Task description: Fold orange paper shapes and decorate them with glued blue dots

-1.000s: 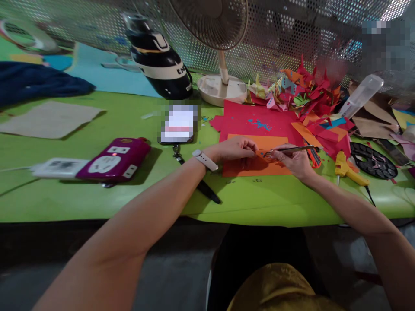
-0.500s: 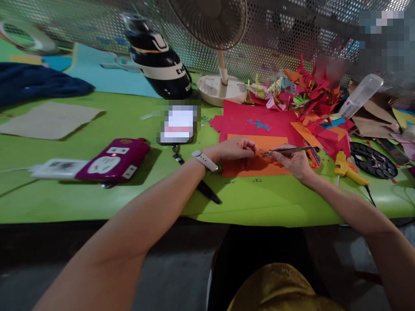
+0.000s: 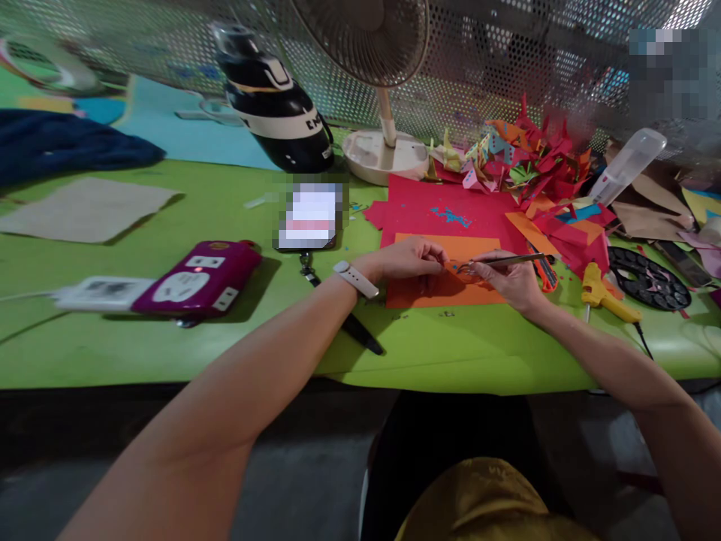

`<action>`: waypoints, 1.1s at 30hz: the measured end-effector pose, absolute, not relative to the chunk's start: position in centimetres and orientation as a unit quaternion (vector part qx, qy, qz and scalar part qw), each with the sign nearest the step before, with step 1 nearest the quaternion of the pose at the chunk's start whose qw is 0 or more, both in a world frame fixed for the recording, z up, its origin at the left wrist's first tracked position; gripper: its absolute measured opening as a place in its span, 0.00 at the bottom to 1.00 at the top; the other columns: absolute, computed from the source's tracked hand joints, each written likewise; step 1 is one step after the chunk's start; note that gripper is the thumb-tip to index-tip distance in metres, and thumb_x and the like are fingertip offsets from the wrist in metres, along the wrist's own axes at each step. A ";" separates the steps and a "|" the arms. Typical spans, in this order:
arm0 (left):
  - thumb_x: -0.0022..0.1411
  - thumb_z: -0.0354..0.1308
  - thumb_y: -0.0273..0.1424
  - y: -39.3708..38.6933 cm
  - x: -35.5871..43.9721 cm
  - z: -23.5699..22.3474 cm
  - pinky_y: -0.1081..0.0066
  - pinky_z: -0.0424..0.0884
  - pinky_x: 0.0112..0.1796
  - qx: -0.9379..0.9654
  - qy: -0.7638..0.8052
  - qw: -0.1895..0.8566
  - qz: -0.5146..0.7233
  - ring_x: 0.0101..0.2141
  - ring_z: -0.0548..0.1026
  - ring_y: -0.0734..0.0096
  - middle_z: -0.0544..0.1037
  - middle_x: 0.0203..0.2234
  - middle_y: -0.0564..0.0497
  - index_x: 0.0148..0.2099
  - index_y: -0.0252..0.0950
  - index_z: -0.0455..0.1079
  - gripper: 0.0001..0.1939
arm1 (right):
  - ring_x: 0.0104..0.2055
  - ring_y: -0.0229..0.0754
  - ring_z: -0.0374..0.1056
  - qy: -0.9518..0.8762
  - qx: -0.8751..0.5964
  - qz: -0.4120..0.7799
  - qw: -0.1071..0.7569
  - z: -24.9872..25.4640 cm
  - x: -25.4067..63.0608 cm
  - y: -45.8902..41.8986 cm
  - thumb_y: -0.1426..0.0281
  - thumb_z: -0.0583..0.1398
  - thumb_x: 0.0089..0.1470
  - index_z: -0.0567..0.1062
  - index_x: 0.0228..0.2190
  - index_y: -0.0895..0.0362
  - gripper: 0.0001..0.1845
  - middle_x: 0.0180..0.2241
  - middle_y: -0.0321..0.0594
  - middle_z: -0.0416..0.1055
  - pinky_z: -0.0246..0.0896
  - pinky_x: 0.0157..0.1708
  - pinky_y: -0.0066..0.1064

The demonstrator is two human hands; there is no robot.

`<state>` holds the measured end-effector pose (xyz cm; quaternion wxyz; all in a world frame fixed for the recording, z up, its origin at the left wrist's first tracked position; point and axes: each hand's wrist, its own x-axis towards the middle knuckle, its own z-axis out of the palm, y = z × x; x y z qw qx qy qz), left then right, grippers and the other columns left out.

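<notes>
My left hand (image 3: pixel 415 260), closed in a pinch, holds a small piece of orange paper (image 3: pixel 454 272) with a blue dot on it. Its exact shape blends into the orange sheet (image 3: pixel 405 295) beneath. In my right hand (image 3: pixel 510 282) is a pair of metal tweezers (image 3: pixel 515 260), fingers closed around it, with the tips pointing left close to the blue dot. Behind the hands lies a red sheet (image 3: pixel 411 203) with a scatter of tiny blue bits (image 3: pixel 451 216) on it.
An orange cutter (image 3: pixel 547 275), a yellow glue gun (image 3: pixel 597 291) and a black palette-like tray (image 3: pixel 647 279) lie right of my right hand. Folded paper pieces (image 3: pixel 523 154) are heaped behind. A phone (image 3: pixel 311 216), purple power strip (image 3: pixel 197 279), bottle (image 3: pixel 287 113) and fan (image 3: pixel 387 146) stand leftward.
Both hands stay almost in place. The tweezers' tips have shifted very slightly beside the blue dot.
</notes>
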<state>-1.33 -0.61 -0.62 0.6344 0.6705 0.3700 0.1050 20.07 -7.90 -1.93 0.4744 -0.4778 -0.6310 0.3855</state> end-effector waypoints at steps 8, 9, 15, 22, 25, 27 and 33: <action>0.61 0.54 0.21 -0.5 -1.3 -0.7 0.77 0.68 0.23 0.678 0.365 0.631 0.102 0.18 0.75 0.74 0.76 0.16 0.55 0.34 0.34 0.67 0.05 | 0.34 0.42 0.77 -0.634 -0.466 0.376 0.489 -1.5 20.1 -8.2 0.53 0.67 0.47 0.79 0.31 0.55 0.18 0.31 0.41 0.80 0.76 0.35 0.35; 0.61 0.54 0.21 -0.4 -1.3 -0.7 0.76 0.69 0.23 0.678 0.364 0.631 0.101 0.18 0.75 0.73 0.76 0.16 0.55 0.34 0.34 0.67 0.05 | 0.33 0.41 0.77 -0.635 -0.465 0.375 0.489 -1.5 20.1 -8.2 0.53 0.67 0.48 0.79 0.31 0.55 0.18 0.31 0.40 0.80 0.76 0.34 0.34; 0.60 0.57 0.23 -0.3 -1.5 -1.1 0.75 0.70 0.25 0.681 0.359 0.629 0.109 0.19 0.75 0.73 0.76 0.18 0.53 0.34 0.34 0.69 0.02 | 0.31 0.40 0.76 -0.645 -0.469 0.364 0.482 -1.5 20.3 -8.3 0.56 0.66 0.49 0.79 0.30 0.56 0.15 0.29 0.40 0.79 0.75 0.31 0.32; 0.58 0.60 0.26 -0.2 -1.6 -1.4 0.73 0.70 0.25 0.678 0.356 0.634 0.111 0.20 0.75 0.71 0.76 0.19 0.52 0.34 0.35 0.70 0.01 | 0.29 0.40 0.76 -0.662 -0.460 0.342 0.483 -1.6 20.4 -8.3 0.56 0.66 0.51 0.79 0.30 0.56 0.15 0.28 0.39 0.79 0.75 0.29 0.31; 0.58 0.59 0.26 -0.3 -1.5 -1.2 0.73 0.70 0.26 0.682 0.366 0.624 0.108 0.20 0.75 0.71 0.76 0.19 0.53 0.34 0.35 0.69 0.01 | 0.29 0.40 0.76 -0.664 -0.463 0.338 0.480 -1.6 20.3 -8.3 0.56 0.66 0.51 0.79 0.30 0.55 0.14 0.28 0.39 0.79 0.75 0.29 0.32; 0.58 0.58 0.26 -0.4 -1.5 -1.0 0.74 0.69 0.25 0.685 0.368 0.619 0.107 0.20 0.75 0.72 0.76 0.19 0.53 0.34 0.35 0.69 0.01 | 0.28 0.40 0.76 -0.666 -0.465 0.335 0.477 -1.6 20.3 -8.3 0.56 0.66 0.50 0.79 0.30 0.55 0.15 0.28 0.39 0.79 0.75 0.29 0.33; 0.60 0.57 0.25 -0.5 -1.4 -1.0 0.75 0.69 0.24 0.683 0.365 0.623 0.110 0.19 0.74 0.73 0.76 0.18 0.55 0.34 0.35 0.68 0.02 | 0.29 0.41 0.76 -0.676 -0.453 0.330 0.478 -1.7 20.1 -8.2 0.54 0.66 0.50 0.79 0.30 0.56 0.17 0.28 0.41 0.79 0.75 0.29 0.34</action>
